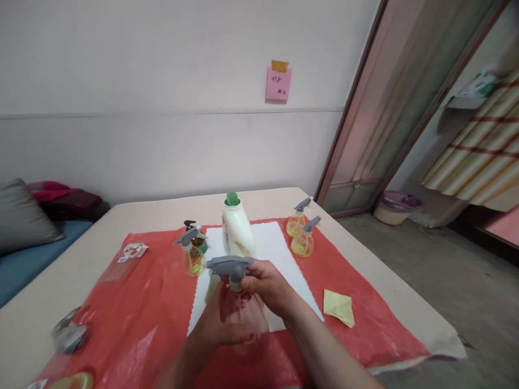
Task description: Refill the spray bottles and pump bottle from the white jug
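Note:
A clear spray bottle [253, 319] with a grey trigger head is held up in front of me over the front of a white sheet [279, 265]. My left hand [217, 324] wraps round its transparent body. At the neck, my right hand [270, 286] grips the grey spray head [230, 266] with fingers and thumb. Whether the head is being turned I cannot tell. Just behind stands a large white jug [238, 229] with a green cap or spout on top. Some of the bottle's body is hidden by my hands.
A red cloth [154, 302] covers the table's middle. Spray bottles with yellow liquid stand left [192, 259] and right [303, 243]. A dark pump bottle [199, 237], yellow paper notes [338, 307], a plastic packet [125, 262] and a blurred shiny object [71, 332] lie around.

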Tool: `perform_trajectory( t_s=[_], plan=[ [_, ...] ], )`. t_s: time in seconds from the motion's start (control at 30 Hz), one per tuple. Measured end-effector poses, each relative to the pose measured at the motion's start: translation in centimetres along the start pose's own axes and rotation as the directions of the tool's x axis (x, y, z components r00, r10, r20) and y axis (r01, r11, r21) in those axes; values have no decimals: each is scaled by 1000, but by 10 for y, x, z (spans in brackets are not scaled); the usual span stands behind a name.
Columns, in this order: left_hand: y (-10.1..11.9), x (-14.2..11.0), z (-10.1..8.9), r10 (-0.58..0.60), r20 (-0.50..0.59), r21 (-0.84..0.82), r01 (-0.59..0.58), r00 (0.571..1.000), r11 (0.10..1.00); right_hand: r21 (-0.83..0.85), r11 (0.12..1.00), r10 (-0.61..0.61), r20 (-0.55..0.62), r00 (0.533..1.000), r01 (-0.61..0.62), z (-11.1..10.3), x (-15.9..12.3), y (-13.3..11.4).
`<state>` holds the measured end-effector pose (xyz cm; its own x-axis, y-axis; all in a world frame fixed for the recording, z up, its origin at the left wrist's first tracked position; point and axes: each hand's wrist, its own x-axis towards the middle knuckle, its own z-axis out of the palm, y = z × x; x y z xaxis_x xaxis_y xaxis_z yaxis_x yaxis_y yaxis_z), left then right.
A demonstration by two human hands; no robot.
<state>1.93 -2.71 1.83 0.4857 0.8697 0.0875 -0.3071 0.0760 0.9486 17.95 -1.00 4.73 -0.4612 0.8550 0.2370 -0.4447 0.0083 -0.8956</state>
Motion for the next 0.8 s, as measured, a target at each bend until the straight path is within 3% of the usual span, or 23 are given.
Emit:
perform_trajectory(
  t_s=[0.13, 0.3, 0.5, 0.67, 0.8],
  plan=[
    [10, -5, 9, -114, 47, -126, 119, 992, 985, 94, 995, 24, -33, 999, -21, -9, -2, 5],
    [13, -11, 13, -110, 83, -293, 130, 990, 947, 225, 974, 29, -91, 995, -7, -10, -3, 9],
    [9, -20, 13, -176, 165, -417, 230, 971, 879, 290, 957, 32, -207, 978, 30, -6, 1, 2],
    [4, -20, 12, -213, 144, -402, 254, 966, 880, 341, 928, -46, -302, 952, 153, -16, 5, -5],
    [-1, -11, 4, -296, 109, -182, 312, 949, 933, 222, 940, -134, -453, 881, 257, -46, 4, -24]
  ],
)
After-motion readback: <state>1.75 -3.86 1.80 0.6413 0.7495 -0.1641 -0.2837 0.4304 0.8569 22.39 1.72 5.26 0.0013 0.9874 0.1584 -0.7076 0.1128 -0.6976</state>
